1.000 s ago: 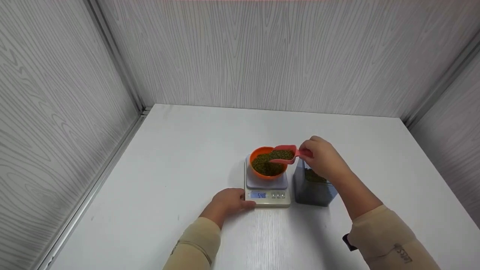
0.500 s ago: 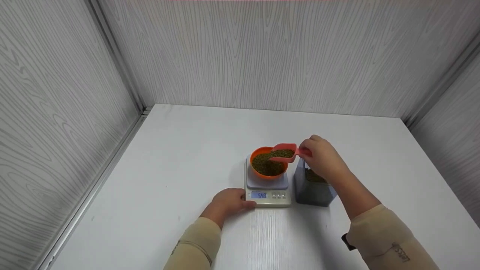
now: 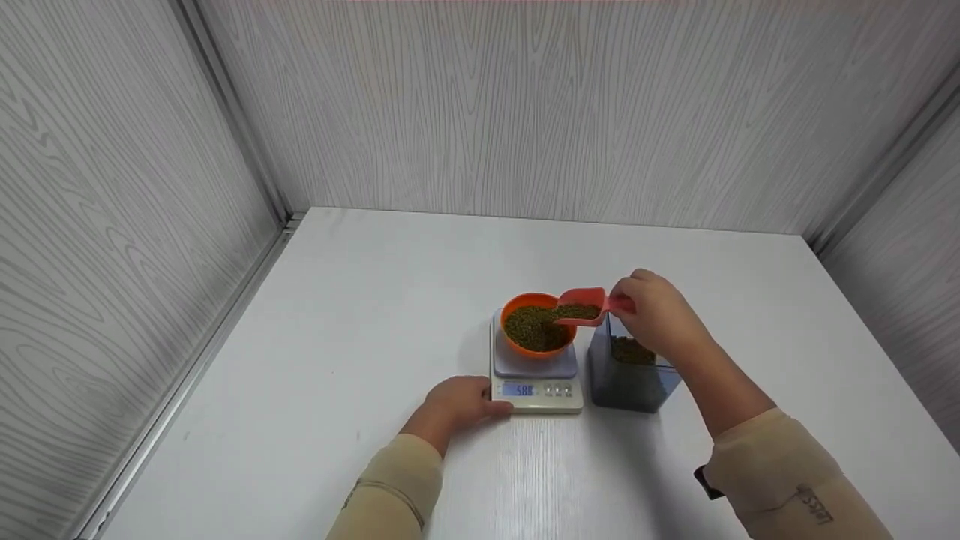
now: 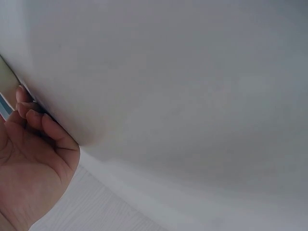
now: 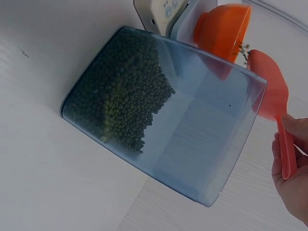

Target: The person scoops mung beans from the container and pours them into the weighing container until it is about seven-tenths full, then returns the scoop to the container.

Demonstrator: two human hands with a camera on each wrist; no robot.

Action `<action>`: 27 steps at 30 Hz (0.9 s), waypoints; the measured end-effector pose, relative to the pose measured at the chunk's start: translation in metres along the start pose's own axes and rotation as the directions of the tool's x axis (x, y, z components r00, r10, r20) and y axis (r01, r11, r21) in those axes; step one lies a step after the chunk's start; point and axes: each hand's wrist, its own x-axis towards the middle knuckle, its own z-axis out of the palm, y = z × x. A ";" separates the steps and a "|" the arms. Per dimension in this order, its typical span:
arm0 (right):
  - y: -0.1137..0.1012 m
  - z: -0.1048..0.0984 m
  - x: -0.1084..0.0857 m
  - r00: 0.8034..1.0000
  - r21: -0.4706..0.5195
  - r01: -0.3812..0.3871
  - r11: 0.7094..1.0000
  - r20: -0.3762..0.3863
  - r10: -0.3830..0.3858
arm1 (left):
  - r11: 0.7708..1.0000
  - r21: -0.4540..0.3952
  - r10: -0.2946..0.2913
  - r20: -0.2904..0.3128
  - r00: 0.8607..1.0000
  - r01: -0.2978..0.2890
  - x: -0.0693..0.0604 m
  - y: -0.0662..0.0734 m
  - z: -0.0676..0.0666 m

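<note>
My right hand pinches the handle of a red scoop, tilted over the right rim of an orange bowl. Small green beans, seemingly mung beans, fill much of the bowl. Some of them fall from the scoop's lip in the right wrist view. Beneath the bowl is a kitchen scale with a lit display. My left hand grips the scale's front left corner, thumb along the front edge and fingers at the side. In the left wrist view those fingers curl against its edge.
A clear bluish container, partly filled with the same beans, stands just right of the scale, below my right hand. All of this rests on a white table. Pale wood-grain panels enclose it at the back and sides.
The scoop and right hand have shifted slightly right, and fewer beans lie in the scoop. The display digits have changed, from about 548 to about 588. My left hand stays still.
</note>
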 end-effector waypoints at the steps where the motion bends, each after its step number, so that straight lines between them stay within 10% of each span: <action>1: 0.000 -0.001 0.000 1.000 -0.004 0.003 1.000 -0.002 -0.003 | 1.000 0.003 0.003 -0.001 1.000 -0.003 0.000 0.000 0.000; 27: -0.009 -0.002 -0.004 0.998 -0.053 0.067 0.996 0.017 -0.066 | 0.999 0.033 -0.003 -0.003 1.000 0.003 0.000 0.002 0.000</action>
